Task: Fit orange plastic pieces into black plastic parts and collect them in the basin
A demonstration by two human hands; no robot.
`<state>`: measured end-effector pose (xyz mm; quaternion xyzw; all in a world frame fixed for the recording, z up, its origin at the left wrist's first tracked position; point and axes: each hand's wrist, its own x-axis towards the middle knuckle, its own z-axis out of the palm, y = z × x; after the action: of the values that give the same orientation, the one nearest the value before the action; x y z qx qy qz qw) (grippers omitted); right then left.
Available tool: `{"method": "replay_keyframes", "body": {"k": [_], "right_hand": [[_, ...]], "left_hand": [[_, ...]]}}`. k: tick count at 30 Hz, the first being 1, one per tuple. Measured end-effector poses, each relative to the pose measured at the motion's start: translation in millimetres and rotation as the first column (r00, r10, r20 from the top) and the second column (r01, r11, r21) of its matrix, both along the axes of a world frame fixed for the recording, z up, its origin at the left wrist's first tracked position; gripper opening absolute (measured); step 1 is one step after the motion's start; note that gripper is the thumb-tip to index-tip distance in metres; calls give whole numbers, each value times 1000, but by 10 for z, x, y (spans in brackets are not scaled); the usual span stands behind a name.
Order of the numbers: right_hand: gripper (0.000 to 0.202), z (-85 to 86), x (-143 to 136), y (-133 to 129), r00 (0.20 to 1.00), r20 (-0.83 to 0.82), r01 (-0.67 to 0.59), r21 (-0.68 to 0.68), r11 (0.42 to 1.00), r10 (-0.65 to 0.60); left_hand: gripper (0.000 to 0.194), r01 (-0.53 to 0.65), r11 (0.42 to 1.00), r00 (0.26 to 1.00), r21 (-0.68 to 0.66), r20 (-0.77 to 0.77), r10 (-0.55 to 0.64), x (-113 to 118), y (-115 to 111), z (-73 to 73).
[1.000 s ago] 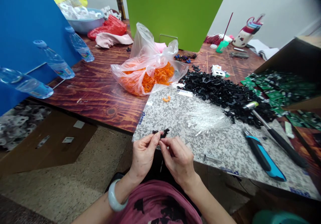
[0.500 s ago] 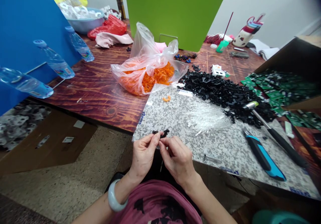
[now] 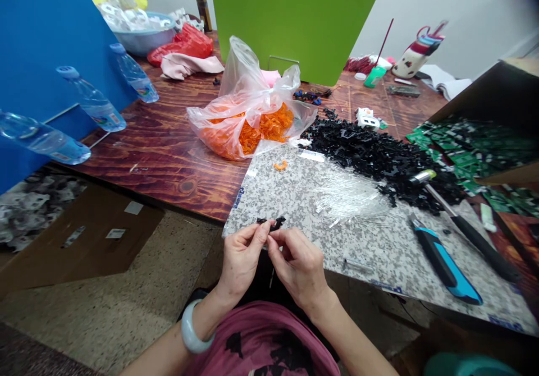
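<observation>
My left hand [image 3: 242, 258] pinches a small black plastic part [image 3: 278, 223] between thumb and forefinger, over the near edge of the speckled board [image 3: 290, 196]. Against it, my right hand [image 3: 297, 261] is closed, its thumb and forefinger pressed together at the part's lower side; whatever they grip is too small to make out. Beyond the hands lies a single orange piece [image 3: 280, 165]. To its right are a heap of thin clear strips [image 3: 349, 196] and a large pile of black parts [image 3: 370, 151].
A utility knife [image 3: 446, 264] and a hammer [image 3: 471, 233] lie on the board's right side. Behind stand a bag of orange pieces [image 3: 265, 126] and a green panel [image 3: 295, 22]. Green boards [image 3: 455, 151] spill from a box at right; plastic bottles [image 3: 95, 104] lean at left.
</observation>
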<state>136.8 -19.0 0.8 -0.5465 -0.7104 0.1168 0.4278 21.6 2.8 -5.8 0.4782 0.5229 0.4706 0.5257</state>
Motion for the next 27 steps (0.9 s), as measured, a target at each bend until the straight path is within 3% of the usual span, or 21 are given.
{"method": "replay_keyframes", "body": {"k": [27], "right_hand": [[13, -6, -10, 34, 1000, 6, -6, 0, 1000, 6]], "left_hand": [[20, -6, 999, 1000, -38, 29, 7, -9, 26, -1]]}}
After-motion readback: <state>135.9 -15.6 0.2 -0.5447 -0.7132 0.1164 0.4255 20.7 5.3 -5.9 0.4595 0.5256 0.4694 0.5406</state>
